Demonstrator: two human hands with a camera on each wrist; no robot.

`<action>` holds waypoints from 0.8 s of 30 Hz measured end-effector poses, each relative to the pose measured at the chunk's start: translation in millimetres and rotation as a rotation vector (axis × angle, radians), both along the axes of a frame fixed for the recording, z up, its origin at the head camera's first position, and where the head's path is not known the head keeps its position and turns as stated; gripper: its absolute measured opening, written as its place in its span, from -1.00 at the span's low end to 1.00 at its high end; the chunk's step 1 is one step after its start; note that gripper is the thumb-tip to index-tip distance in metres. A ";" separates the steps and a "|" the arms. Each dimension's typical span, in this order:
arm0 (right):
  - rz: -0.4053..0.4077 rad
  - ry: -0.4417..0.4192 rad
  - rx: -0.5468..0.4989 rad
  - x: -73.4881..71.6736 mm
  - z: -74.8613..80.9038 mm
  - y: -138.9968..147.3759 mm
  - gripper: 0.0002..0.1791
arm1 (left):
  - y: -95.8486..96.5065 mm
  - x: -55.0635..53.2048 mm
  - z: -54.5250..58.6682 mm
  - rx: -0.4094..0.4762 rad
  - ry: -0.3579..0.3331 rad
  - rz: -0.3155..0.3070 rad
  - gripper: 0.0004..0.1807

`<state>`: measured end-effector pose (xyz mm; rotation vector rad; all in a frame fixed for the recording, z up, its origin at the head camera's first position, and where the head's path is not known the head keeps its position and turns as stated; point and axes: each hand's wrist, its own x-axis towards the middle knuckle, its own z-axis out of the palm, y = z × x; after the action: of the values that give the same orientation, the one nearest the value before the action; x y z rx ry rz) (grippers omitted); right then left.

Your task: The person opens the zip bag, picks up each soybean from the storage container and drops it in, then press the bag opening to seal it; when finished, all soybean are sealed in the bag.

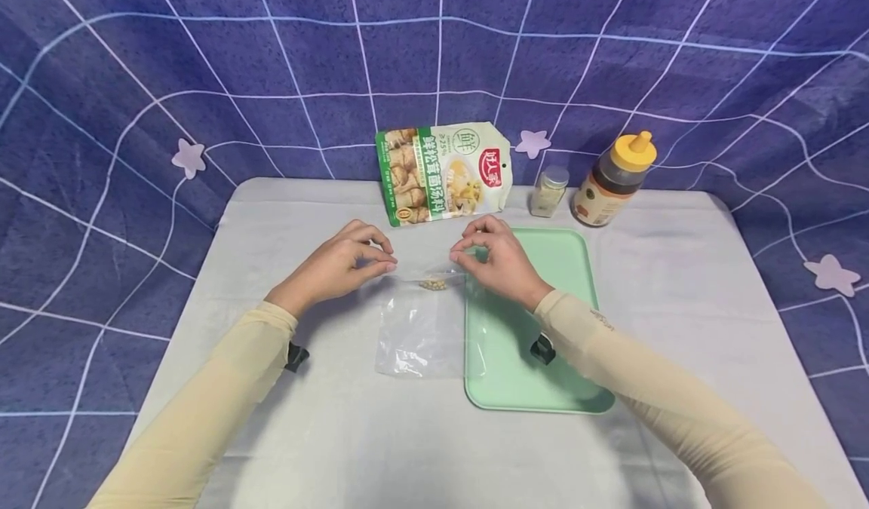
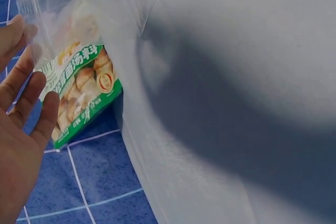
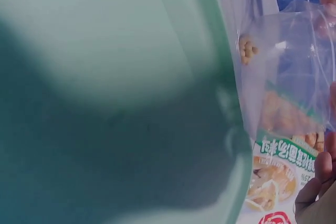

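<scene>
A clear plastic zip bag (image 1: 414, 335) lies with its lower part on the table and over the left edge of a mint-green tray (image 1: 563, 268). Small tan, bean-like pieces (image 1: 432, 285) sit in a clump near its top. My left hand (image 1: 346, 262) pinches the left end of the bag's top edge between thumb and forefinger. At the right end, my right hand (image 1: 498, 260) pinches the same edge, over the tray's far left corner. The right wrist view shows the raised mouth (image 3: 310, 72) stretched between both hands.
Behind the hands, a green-and-white soup-seasoning pouch (image 1: 448, 173) leans against the blue gridded cloth. To its right stand a small glass jar (image 1: 548, 192) and a brown squeeze bottle with a yellow cap (image 1: 611, 181). A pale cloth covers the table (image 1: 326, 418).
</scene>
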<state>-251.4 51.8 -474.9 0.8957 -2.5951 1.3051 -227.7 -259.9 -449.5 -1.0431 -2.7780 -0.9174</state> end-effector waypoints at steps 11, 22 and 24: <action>-0.009 0.040 -0.072 5.3 5.0 -2.4 -0.94 | -2.3 6.4 9.5 0.007 -0.024 0.025 -0.81; -0.028 -0.007 -0.121 25.6 60.4 13.4 -0.90 | 2.9 31.4 52.1 0.088 0.147 0.012 -0.88; -0.017 -0.010 -0.125 29.7 70.1 19.5 -0.89 | 6.5 36.1 61.2 0.112 0.211 0.014 -0.88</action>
<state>-221.7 71.3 -404.8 0.8471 -2.4900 1.4526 -191.6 -253.4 -388.4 -1.0359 -2.5293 -0.8931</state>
